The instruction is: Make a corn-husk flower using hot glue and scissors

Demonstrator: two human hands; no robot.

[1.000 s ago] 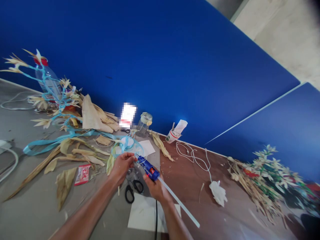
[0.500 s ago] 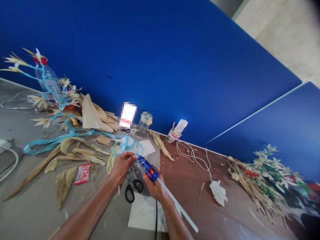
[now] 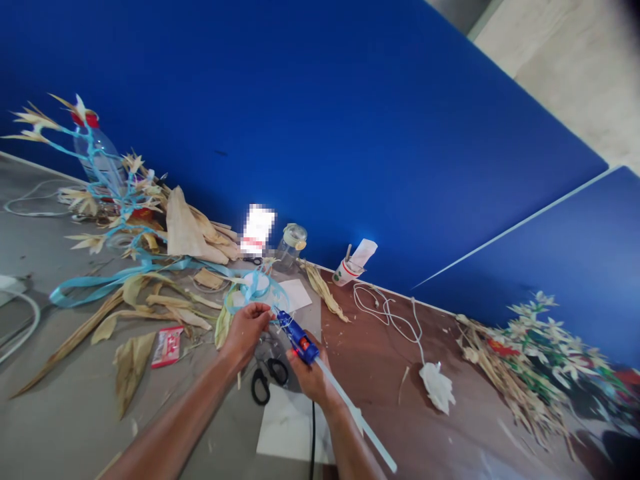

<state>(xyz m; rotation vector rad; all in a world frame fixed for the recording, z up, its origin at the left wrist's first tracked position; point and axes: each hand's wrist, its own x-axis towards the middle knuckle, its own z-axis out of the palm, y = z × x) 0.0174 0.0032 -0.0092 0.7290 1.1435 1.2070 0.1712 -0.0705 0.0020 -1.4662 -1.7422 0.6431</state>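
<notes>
My right hand [image 3: 311, 375] is wrapped round a blue hot glue gun [image 3: 299, 337], with a long whitish glue stick [image 3: 355, 413] poking out of its back end. The gun's nozzle points up and left, close to the fingertips of my left hand [image 3: 250, 328]. Those fingers are pinched together; whatever is between them is too small to make out. Behind the hands lies a roll of light blue ribbon [image 3: 255, 283]. Black-handled scissors [image 3: 261, 385] rest on the table between my forearms, beside a white sheet [image 3: 287, 427].
Dried husks [image 3: 127, 367], a red packet [image 3: 167, 347] and a blue-stemmed husk flower branch [image 3: 107, 177] are on the left. A glass jar [image 3: 291, 243], a cup [image 3: 344, 272] and a white cable [image 3: 390, 310] line the blue partition [image 3: 310, 120]. White flowers [image 3: 560, 347] stand at right.
Almost nothing differs. The view has shifted very slightly, while both hands and the glue gun keep the same pose.
</notes>
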